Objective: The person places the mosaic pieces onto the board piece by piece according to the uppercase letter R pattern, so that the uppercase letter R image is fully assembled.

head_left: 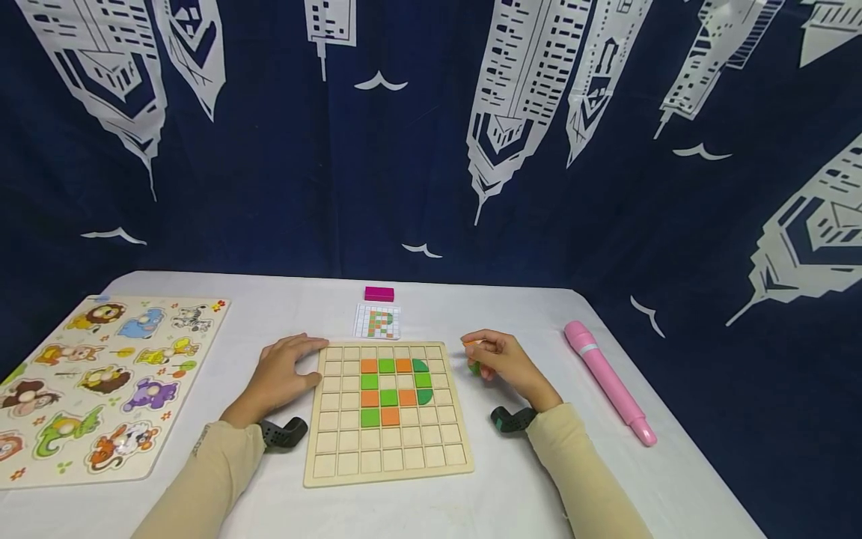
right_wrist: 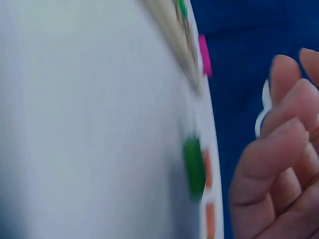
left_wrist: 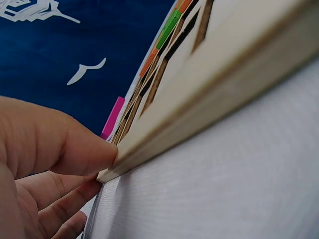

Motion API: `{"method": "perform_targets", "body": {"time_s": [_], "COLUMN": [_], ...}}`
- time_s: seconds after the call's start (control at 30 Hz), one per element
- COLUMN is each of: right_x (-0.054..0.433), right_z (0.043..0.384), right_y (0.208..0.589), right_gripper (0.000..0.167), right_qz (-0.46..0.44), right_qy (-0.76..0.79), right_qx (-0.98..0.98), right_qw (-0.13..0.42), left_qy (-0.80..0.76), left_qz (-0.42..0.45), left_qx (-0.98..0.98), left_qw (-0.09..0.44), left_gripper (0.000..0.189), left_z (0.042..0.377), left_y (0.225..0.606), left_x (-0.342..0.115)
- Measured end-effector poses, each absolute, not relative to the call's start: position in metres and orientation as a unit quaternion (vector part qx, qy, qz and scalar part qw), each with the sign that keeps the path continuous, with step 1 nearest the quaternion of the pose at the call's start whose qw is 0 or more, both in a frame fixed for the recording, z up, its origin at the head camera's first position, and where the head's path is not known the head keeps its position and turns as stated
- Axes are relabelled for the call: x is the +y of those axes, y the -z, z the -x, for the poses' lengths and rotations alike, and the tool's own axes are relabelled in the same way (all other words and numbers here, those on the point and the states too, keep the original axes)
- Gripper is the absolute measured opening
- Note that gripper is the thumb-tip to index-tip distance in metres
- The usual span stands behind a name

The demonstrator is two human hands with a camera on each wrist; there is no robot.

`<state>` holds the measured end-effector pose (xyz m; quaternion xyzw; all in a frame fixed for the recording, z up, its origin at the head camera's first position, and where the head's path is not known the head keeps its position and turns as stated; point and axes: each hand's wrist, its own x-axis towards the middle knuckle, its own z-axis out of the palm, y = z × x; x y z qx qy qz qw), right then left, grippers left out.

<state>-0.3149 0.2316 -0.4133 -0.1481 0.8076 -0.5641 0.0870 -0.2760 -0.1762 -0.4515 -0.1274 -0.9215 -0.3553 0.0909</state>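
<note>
A square wooden grid board (head_left: pixel 412 457) lies in the middle of the table. In its cells, orange squares, green squares (head_left: pixel 370 418) and dark green rounded pieces (head_left: pixel 424 397) form a letter R. My left hand (head_left: pixel 283 372) rests at the board's upper left corner, thumb (left_wrist: pixel 92 152) against the left edge. To the right of the board, my right hand (head_left: pixel 501 363) hovers with loosely bent fingers, and nothing shows between them. Below it lies a green piece (right_wrist: pixel 194 167) on the cloth, with two orange pieces (right_wrist: pixel 210 219) behind it.
Behind the board lie a small pattern card (head_left: pixel 378 322) showing an R and a magenta block (head_left: pixel 379 294). An animal puzzle board (head_left: pixel 128 359) takes up the left side. A pink stick-shaped object (head_left: pixel 609 382) lies on the right. A dark patterned cloth hangs behind the table.
</note>
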Motion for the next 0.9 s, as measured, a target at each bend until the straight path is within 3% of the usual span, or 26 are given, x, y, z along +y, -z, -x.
{"method": "perform_targets", "body": {"time_s": [0.3,0.9], "right_x": [0.268,0.277], "right_z": [0.33,0.34], "right_y": [0.42,0.435], "right_gripper": [0.042,0.042], "right_qz": [0.069,0.014], "right_qy": [0.601,0.566], "right_qx": [0.796,0.824], "right_qw": [0.02,0.023], "left_qy": [0.353,0.349], "left_qz": [0.127,0.126], "left_qx": [-0.922,-0.924], "left_qw": [0.093,0.092], "left_gripper": [0.057,0.057], "left_z": [0.276,0.276], "left_y": [0.453,0.452], "left_x": [-0.176,-0.176]}}
